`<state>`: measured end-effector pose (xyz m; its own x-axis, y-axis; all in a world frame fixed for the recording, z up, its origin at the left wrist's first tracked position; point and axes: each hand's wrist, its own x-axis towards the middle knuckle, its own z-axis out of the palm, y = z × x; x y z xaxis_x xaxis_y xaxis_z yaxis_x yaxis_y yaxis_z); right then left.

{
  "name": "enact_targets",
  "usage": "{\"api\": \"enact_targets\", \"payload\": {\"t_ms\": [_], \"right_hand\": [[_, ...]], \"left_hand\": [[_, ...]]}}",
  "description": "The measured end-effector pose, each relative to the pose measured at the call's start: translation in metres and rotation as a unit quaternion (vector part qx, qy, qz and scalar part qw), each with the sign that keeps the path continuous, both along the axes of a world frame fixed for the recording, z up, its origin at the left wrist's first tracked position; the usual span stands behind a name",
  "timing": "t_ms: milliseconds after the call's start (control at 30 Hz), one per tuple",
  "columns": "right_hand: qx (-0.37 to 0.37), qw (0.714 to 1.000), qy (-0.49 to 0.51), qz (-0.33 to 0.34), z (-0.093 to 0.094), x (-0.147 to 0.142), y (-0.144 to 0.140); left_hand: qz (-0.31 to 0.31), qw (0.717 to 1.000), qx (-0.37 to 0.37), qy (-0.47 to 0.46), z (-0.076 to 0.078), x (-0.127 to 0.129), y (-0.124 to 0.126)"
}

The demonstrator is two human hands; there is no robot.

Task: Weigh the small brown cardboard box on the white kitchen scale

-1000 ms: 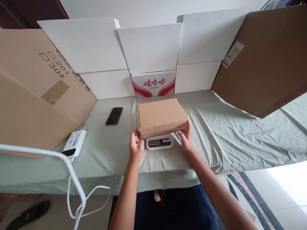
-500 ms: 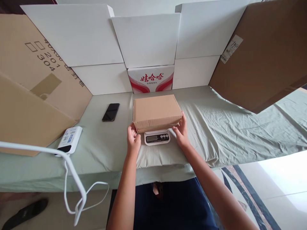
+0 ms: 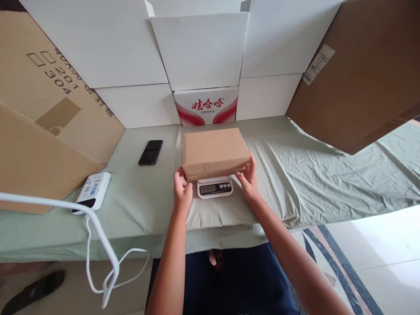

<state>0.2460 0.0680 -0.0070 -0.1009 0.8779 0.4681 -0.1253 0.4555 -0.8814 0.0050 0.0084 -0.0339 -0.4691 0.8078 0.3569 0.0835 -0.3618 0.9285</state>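
A closed brown cardboard box [image 3: 213, 148] sits over a white digital scale [image 3: 215, 188], whose display and buttons show at the front. My left hand [image 3: 182, 186] is at the box's near left corner, fingers curled around it. At the near right corner, my right hand [image 3: 247, 177] grips the other side, thumb toward the front and fingers along the side. The two hands hold the box between them. Most of the scale's platform is hidden under the box, so I cannot tell whether the box's full weight rests on it.
Left of the box lies a black phone [image 3: 150, 152]. A white device [image 3: 93, 192] with a cable [image 3: 98, 227] is farther left. White boxes [image 3: 200, 52] and a red-printed carton [image 3: 206, 107] line the back. Large brown cartons stand at the left [image 3: 39, 144] and right [image 3: 357, 83].
The view has tipped slightly, shifting the surroundings a little. My hands keep the same hold on the box, which stays over the scale.
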Motion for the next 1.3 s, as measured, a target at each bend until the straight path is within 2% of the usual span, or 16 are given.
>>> {"api": "enact_targets", "payload": {"t_ms": [367, 567, 867, 967, 1133, 1300], "right_hand": [[0.015, 1.0, -0.002, -0.001, -0.003, 0.0, 0.002], [0.004, 1.0, 0.011, -0.029, -0.007, 0.003, 0.003], [0.014, 1.0, 0.0, -0.01, -0.003, 0.001, 0.001], [0.018, 1.0, -0.005, -0.013, -0.004, 0.002, 0.002], [0.018, 0.998, 0.028, -0.053, -0.002, 0.005, 0.003], [0.001, 0.999, 0.024, -0.039, 0.002, 0.005, 0.0]], "left_hand": [[-0.003, 1.0, -0.004, 0.012, 0.001, -0.002, -0.001], [0.002, 0.999, 0.05, -0.011, 0.007, -0.006, -0.012], [-0.013, 0.999, -0.04, -0.024, 0.0, -0.004, -0.011], [-0.011, 0.999, -0.033, -0.029, 0.003, -0.004, -0.013], [-0.013, 0.999, 0.025, -0.042, 0.009, -0.004, -0.017], [0.002, 0.999, -0.013, -0.045, 0.003, -0.005, -0.016]]}}
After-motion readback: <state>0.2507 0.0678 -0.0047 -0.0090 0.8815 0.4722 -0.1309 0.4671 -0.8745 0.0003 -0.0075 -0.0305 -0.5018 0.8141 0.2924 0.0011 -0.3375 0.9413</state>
